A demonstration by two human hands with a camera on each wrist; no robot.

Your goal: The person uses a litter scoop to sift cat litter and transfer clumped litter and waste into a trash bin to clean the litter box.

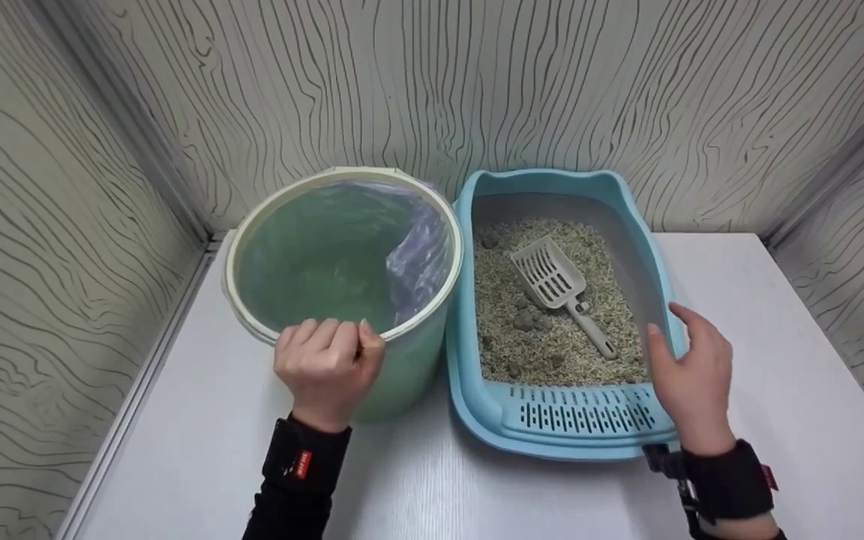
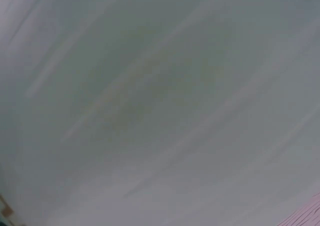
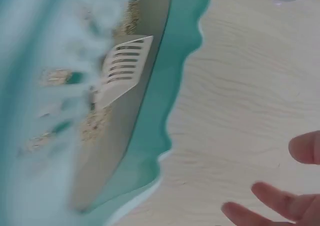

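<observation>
A green bucket (image 1: 409, 364) with a cream rim stands at the left, lined with a clear plastic bag (image 1: 417, 255). My left hand (image 1: 327, 364) grips its near rim, fingers curled over the edge. The left wrist view is filled by a blurred green-grey surface, apparently the bucket wall (image 2: 160, 106). To the right stands a light blue litter box (image 1: 574, 420) holding pale litter and a few grey clumps (image 1: 529, 321). A beige slotted scoop (image 1: 552, 281) (image 3: 125, 66) lies on the litter. My right hand (image 1: 691, 371) is at the box's right rim (image 3: 170, 101), its fingers (image 3: 277, 202) relaxed and holding nothing.
Both containers stand on a white table (image 1: 777, 315) set in a corner of walls with a wavy line pattern (image 1: 64, 187). A metal strip runs along the table's left edge. Bare tabletop lies in front of the containers and to the right of the box.
</observation>
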